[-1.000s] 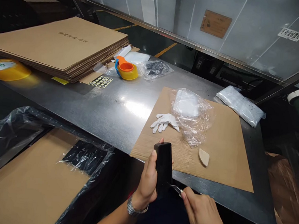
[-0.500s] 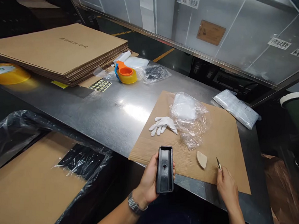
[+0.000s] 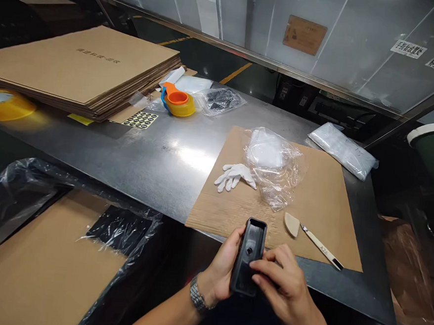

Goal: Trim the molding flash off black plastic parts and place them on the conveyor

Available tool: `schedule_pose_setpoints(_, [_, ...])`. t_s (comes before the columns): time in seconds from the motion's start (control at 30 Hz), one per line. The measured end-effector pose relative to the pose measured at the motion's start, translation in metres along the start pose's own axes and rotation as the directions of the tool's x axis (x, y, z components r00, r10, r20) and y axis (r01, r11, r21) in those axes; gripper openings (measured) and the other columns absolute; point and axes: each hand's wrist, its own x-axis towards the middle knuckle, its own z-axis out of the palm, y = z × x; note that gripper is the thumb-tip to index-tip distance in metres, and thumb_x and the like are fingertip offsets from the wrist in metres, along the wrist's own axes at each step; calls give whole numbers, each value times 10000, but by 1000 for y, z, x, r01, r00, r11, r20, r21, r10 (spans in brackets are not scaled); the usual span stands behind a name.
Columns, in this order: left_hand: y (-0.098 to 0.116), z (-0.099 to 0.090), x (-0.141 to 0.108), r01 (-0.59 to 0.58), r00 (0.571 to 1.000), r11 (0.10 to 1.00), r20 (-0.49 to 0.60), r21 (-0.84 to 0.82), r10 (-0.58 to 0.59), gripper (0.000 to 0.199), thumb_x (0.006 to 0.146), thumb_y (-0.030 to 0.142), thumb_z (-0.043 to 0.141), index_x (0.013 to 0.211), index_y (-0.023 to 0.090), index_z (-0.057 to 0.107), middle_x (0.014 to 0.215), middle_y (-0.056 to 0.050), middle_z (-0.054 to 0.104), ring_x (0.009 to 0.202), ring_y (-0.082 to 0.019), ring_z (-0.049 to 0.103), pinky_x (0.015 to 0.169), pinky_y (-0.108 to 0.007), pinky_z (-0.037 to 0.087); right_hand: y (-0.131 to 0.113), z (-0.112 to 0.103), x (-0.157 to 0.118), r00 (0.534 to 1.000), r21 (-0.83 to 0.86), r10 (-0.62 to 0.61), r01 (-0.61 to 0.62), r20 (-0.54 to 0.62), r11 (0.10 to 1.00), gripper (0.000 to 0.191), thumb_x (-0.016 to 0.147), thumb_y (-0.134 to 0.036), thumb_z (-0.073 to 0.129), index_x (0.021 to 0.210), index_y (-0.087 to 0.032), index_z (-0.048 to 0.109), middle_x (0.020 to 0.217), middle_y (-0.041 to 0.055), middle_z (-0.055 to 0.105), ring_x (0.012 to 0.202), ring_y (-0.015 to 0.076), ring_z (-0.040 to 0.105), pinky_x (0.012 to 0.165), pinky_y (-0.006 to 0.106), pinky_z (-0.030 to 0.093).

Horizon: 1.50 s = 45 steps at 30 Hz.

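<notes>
My left hand point(image 3: 224, 267) is wrapped round a long black plastic part point(image 3: 245, 273), a hollow tray-like shape with raised rims and a small hole in its floor. It is held tilted just off the table's front edge. The curled fingers of my right hand point(image 3: 283, 281) meet the same part, with thumb and index finger close together over its lower right rim and hollow. A pale-handled knife point(image 3: 321, 247) marked A26 lies on the cardboard sheet point(image 3: 319, 194), its tip near a beige wedge-shaped pad point(image 3: 291, 224).
A white glove point(image 3: 234, 177) and a clear bag with white contents point(image 3: 266, 148) lie on the cardboard. Further left are an orange tape dispenser point(image 3: 179, 99), a sticker sheet point(image 3: 140, 120) and a cardboard stack point(image 3: 82, 69). A wrapped white pack point(image 3: 344, 150) sits at right.
My right hand has let go of the knife, now lying on the cardboard, and has moved left to the black plastic part. The part has shifted slightly right and tilted.
</notes>
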Motion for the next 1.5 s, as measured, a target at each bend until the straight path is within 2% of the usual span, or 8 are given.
schedule_pose_setpoints(0.43, [-16,4,-2,40,999,999,26,-35,-39,370,861,352,430,661,108,623,555,-30,614,492,-106,567,491,-184,424,-7,2,16,970,-11,45,-44,239,999,164,812,-389,608,871,-237,600,798,-13,589,826,172,462,742,320,346])
schedule_pose_setpoints(0.73, [-28,-7,-6,168,980,950,-154,263,-130,619,831,588,344,628,70,615,526,-46,558,383,-87,496,389,-181,380,31,-20,31,993,-39,106,-105,41,994,144,809,-271,623,943,-243,668,858,38,559,844,190,484,749,332,389])
schedule_pose_setpoints(0.87, [-28,-9,-4,161,983,946,-131,280,-129,646,819,612,338,634,60,617,539,-39,539,393,-87,498,397,-186,390,37,-22,35,991,71,110,-116,79,991,151,861,-219,538,816,-212,681,738,18,613,746,157,535,692,288,403])
schedule_pose_setpoints(1.03, [-27,-7,-4,109,987,957,-146,268,-71,643,829,598,339,624,59,622,532,-44,548,387,-85,491,393,-189,392,39,-11,24,955,225,298,-287,-13,931,239,902,-282,446,801,-184,640,764,30,633,739,149,574,682,268,441])
schedule_pose_setpoints(1.17, [-28,-9,-3,-159,970,953,-141,258,200,402,848,460,453,891,123,667,676,-48,647,509,-107,566,490,-196,449,34,6,2,934,254,356,-339,-20,906,372,823,-287,559,1184,-211,510,1078,62,603,906,172,567,742,273,462])
schedule_pose_setpoints(1.27, [-33,-10,-3,-323,926,891,-88,319,367,358,846,375,509,1150,203,587,962,-54,673,706,-120,614,639,-207,485,31,16,-6,878,331,479,-459,24,825,378,852,-312,504,1206,-183,474,778,11,618,614,122,547,534,225,439])
schedule_pose_setpoints(1.37, [-36,-10,-4,-275,935,869,-97,412,342,459,851,422,484,1266,226,488,880,-57,679,608,-118,594,567,-224,482,33,19,-3,807,437,588,-549,56,712,339,892,-392,425,1086,-141,547,550,-44,510,436,88,452,407,195,357])
schedule_pose_setpoints(1.5, [-32,-8,-4,-170,968,917,-114,362,224,497,872,455,411,1306,213,430,602,-21,622,459,-109,541,436,-193,414,33,18,2,818,446,574,-528,39,723,365,899,-412,412,1072,-136,577,622,-3,577,514,112,530,471,215,409])
